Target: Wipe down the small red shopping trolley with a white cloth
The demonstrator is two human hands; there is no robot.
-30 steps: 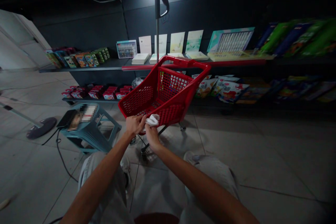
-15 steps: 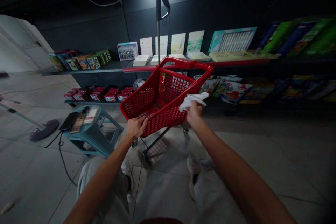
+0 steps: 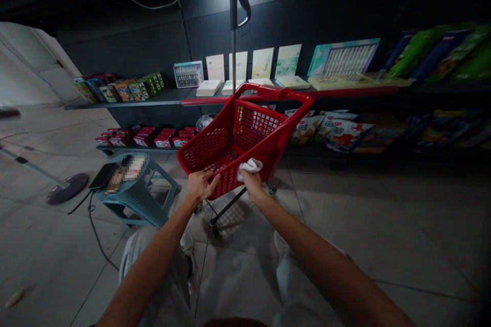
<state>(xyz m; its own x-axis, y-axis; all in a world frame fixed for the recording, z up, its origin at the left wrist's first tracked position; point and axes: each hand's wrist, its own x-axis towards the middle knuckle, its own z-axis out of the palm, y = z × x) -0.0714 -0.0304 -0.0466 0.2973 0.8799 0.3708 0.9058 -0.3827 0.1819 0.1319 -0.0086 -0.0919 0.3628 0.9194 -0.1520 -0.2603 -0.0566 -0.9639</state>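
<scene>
A red plastic shopping cart with a perforated basket stands in front of me, its handle toward the shelves. My left hand grips the near rim of the basket at its front corner, thumb on the outside. Against the basket's near side wall, my right hand presses a crumpled white cloth. The fingers of that hand are partly hidden by the cloth. Through the open top, the inside of the basket shows its grid floor.
A blue-grey plastic stool with a black device and a cable stands at the left. Behind the cart, shelves hold books, small boxes and snack bags. A round stand base rests on the floor.
My right hand has moved the white cloth left and down along the side of the cart, toward my left hand. The left hand keeps its hold on the rim.
</scene>
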